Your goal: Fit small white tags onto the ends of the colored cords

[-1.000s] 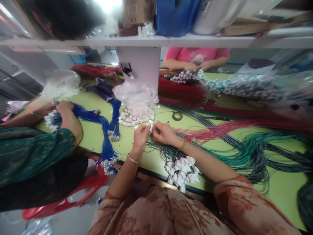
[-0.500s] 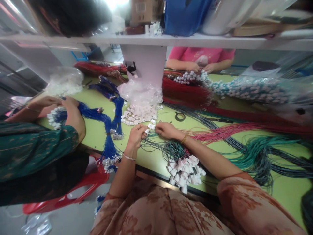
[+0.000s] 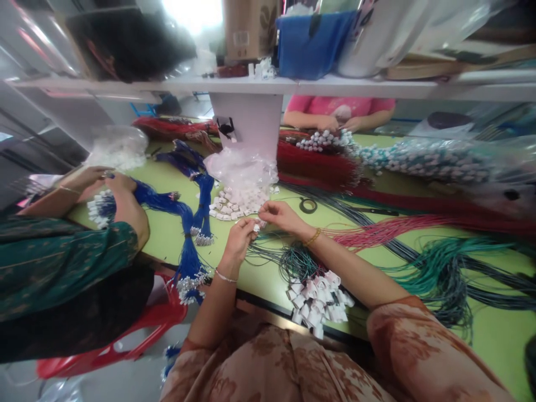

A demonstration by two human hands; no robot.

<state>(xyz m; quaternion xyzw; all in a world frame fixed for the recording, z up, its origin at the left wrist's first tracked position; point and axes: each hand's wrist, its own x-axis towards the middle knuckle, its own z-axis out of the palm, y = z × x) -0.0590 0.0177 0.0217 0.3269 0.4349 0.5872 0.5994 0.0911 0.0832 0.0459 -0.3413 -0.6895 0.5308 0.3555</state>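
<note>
My left hand (image 3: 239, 241) is closed in a pinch on a small white connector (image 3: 256, 228). Just up and to the right of it, my right hand (image 3: 281, 216) has its thumb and forefinger pressed together; what lies between them is too small to make out. Thin dark and green wires (image 3: 268, 252) run beneath both hands. They lead to a bunch of wires ending in white connectors (image 3: 316, 304) at the table's front edge. Behind my hands lies a heap of loose white connectors (image 3: 234, 205), spilling from a clear plastic bag (image 3: 240, 170).
Red wires (image 3: 377, 231), green wires (image 3: 444, 254) and a black tape roll (image 3: 308, 205) lie right. Blue wire bundles (image 3: 184, 223) lie left, near a co-worker's hands (image 3: 119, 187). Another person in pink (image 3: 347, 109) works opposite, under a shelf (image 3: 318, 88).
My right hand has lifted slightly up and left from the connectors beside the heap. My left hand has shifted a little right, with a white connector at its fingertips. The view has tilted slightly.
</note>
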